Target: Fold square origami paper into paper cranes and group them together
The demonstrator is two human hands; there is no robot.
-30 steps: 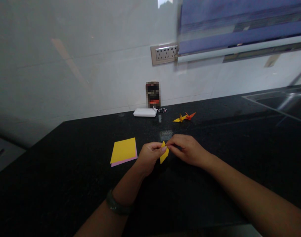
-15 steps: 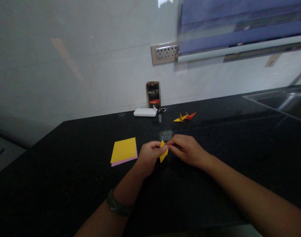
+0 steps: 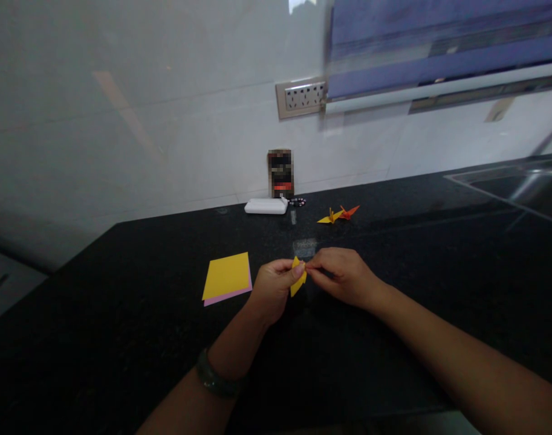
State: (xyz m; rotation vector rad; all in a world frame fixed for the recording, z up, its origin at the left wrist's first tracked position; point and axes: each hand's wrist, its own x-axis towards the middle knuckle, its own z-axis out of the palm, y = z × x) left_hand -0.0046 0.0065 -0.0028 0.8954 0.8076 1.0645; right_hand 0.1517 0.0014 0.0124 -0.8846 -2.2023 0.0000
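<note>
A small folded yellow origami paper (image 3: 295, 287) is held above the dark countertop (image 3: 348, 356). My left hand (image 3: 272, 289) pinches it between thumb and fingers, covering part of its middle. From the other side, my right hand (image 3: 341, 273) has its thumb and fingertips pressed together at the paper's right edge. The exact bit in the right fingertips is too small to make out. Left of my hands lies a stack of square sheets, a yellow sheet (image 3: 227, 276) over a pink sheet (image 3: 228, 297).
Beyond my hands sit a yellow paper crane (image 3: 331, 217) and an orange paper crane (image 3: 349, 212). A white oblong case (image 3: 265, 206) lies by the wall, before a pixelated upright object (image 3: 280, 173). A sink edge (image 3: 506, 199) is at the right.
The folded yellow paper has tilted and shifted slightly left in my left hand. My right fingertips stay at its edge. The sheets and cranes have not moved.
</note>
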